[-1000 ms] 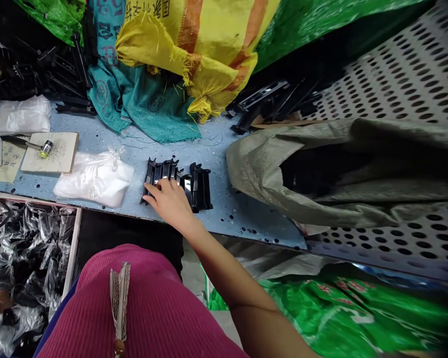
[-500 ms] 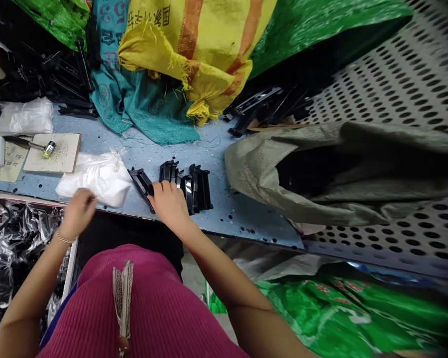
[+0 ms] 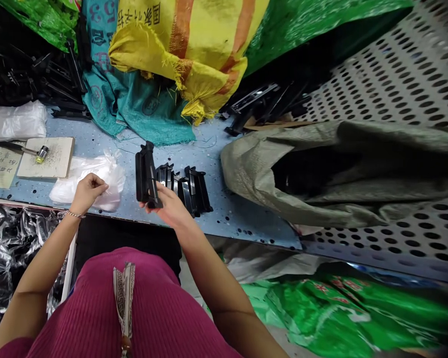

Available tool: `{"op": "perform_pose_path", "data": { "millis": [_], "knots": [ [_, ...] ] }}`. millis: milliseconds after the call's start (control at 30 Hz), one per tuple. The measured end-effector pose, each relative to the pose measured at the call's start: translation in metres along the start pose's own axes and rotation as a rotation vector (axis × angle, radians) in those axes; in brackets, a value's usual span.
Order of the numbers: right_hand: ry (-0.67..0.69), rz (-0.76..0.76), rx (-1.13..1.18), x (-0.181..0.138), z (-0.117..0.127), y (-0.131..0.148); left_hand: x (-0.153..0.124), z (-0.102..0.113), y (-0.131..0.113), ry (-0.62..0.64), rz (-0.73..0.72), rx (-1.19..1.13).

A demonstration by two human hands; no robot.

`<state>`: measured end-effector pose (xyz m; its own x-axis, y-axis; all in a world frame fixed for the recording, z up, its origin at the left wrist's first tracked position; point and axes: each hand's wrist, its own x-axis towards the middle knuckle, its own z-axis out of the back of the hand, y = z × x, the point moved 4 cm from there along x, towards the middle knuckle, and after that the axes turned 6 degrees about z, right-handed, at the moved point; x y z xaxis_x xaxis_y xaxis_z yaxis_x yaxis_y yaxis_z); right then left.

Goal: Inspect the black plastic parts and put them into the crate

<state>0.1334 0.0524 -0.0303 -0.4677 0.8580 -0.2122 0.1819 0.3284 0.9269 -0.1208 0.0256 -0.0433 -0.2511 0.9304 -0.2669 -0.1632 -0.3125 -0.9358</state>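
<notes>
My right hand [image 3: 168, 205] grips the lower end of a black plastic part [image 3: 145, 171] and holds it upright just above the blue table [image 3: 224, 209]. Beside it on the right, a row of the same black parts [image 3: 188, 186] stands on the table. My left hand [image 3: 87, 191] is curled over the near edge of a clear plastic bag of white pieces [image 3: 93, 176], fingers pinched together; what they hold is hidden.
A small hammer [image 3: 37, 151] lies on a beige block [image 3: 56, 161] at the left. Yellow [image 3: 194, 44], teal and green woven sacks pile at the back. An open grey sack [image 3: 321, 169] lies at the right, by a perforated white panel [image 3: 403, 84]. Crumpled plastic wrap [image 3: 7, 248] fills a box below left.
My right hand has pulled one black part off the row and raised it upright. My left hand has come up from the lower left and reached the white bag.
</notes>
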Motion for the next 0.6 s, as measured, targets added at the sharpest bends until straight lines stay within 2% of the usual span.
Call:
{"op": "perform_pose_path", "data": {
  "millis": [67, 167, 267, 367, 500, 600],
  "knots": [
    [0.131, -0.113, 0.168, -0.007, -0.017, -0.008, -0.003, -0.004, 0.0, 0.004, 0.032, -0.086],
    [0.212, -0.233, 0.146, -0.017, -0.025, -0.02, -0.007, -0.004, -0.002, -0.034, -0.037, -0.014],
    [0.17, -0.28, 0.066, -0.025, -0.018, -0.028, -0.01, 0.002, -0.006, -0.07, -0.265, 0.303],
    [0.212, -0.354, 0.135, -0.032, -0.016, -0.039, -0.011, 0.005, -0.009, -0.046, -0.434, 0.625],
    [0.246, -0.435, 0.4, -0.028, -0.026, -0.064, -0.028, 0.0, -0.022, -0.095, -0.617, 0.737],
    [0.211, -0.394, 0.585, -0.014, -0.036, -0.079, -0.064, -0.018, -0.031, 0.008, -0.816, 0.728]
  ]
}}
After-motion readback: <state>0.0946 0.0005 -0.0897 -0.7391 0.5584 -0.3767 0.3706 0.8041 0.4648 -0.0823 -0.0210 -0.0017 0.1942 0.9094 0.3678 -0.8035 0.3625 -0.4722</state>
